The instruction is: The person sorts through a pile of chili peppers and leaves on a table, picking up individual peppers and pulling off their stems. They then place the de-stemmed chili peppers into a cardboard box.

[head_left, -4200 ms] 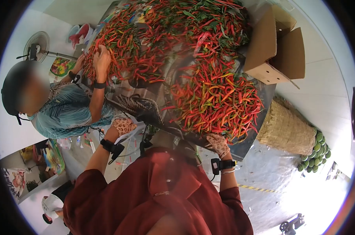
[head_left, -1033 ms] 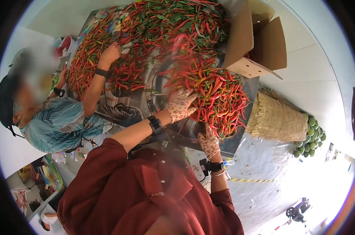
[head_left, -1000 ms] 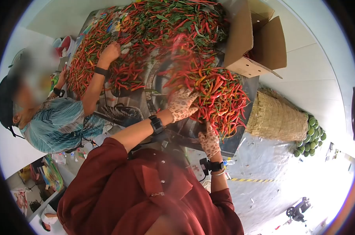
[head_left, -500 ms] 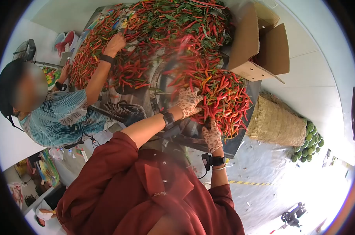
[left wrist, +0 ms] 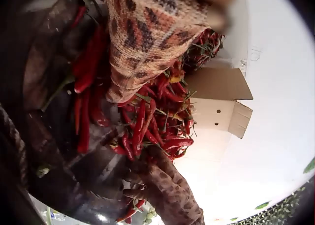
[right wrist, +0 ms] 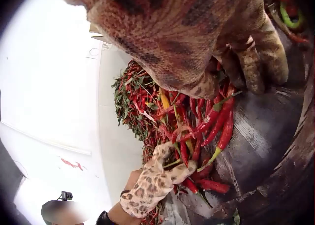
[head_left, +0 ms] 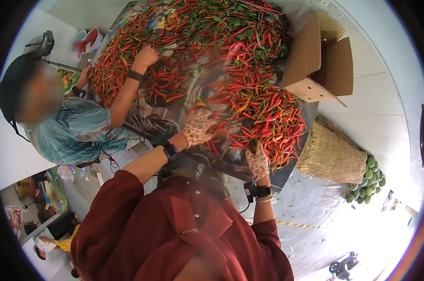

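Observation:
A wide heap of red chili peppers [head_left: 272, 122], some yellow or green, lies on a dark table. My left hand [head_left: 198, 129], in a spotted glove, is at the heap's left edge. Seen from the right wrist, its thumb and fingers curl round a few chilies [right wrist: 184, 151]. From its own wrist camera, the back of the glove [left wrist: 152, 38] covers most of the fingers. My right hand [head_left: 258, 161], gloved alike, rests at the near edge of the heap. In the right wrist view its fingers [right wrist: 253, 70] point downward, with chilies close under the thumb.
Leafy chilies [head_left: 249, 33] cover the far side of the table. An open cardboard box [head_left: 319, 65] stands at the right corner, and a straw-coloured bundle [head_left: 333, 150] is beyond it. Another person [head_left: 81, 126] works at the left, reaching over the chilies. Rope [head_left: 155, 125] lies near the front edge.
Both hands came onto the heap from beside the table. In the last half second, my left hand drew back to the left; my right hand stays at the near edge.

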`<act>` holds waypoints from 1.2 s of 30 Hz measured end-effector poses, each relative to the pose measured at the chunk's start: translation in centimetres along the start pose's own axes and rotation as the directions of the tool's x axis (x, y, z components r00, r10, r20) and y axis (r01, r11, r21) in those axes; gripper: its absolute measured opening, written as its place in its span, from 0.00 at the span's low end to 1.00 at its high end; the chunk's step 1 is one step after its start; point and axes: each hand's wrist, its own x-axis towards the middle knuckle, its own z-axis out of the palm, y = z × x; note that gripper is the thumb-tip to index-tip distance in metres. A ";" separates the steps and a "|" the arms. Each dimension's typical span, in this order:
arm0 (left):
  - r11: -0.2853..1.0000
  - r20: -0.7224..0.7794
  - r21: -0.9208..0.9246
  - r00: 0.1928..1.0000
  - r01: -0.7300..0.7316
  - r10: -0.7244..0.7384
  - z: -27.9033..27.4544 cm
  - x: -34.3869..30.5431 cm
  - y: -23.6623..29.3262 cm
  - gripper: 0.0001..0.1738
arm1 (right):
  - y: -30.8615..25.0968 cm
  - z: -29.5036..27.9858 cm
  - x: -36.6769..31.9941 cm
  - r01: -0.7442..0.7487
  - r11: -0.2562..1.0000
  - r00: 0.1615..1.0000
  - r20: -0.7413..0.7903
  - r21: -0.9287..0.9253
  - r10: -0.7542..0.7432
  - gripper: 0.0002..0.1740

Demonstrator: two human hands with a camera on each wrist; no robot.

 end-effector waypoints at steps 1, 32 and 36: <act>1.000 0.000 0.002 1.000 0.000 0.000 0.1 -0.4 -0.5 0.32 | -0.2 0.1 0.2 0.013 1.000 1.000 0.000 -0.018 -0.013 0.34; 0.983 0.132 0.056 0.977 -0.176 0.168 -0.5 7.8 11.0 0.57 | 11.8 -2.7 -1.6 -0.150 0.873 0.883 -0.335 0.464 0.330 0.38; 0.986 0.092 0.007 0.982 -0.165 0.164 0.6 8.1 11.0 0.53 | 11.3 -1.2 0.8 0.061 0.715 0.942 -0.276 0.697 0.189 0.38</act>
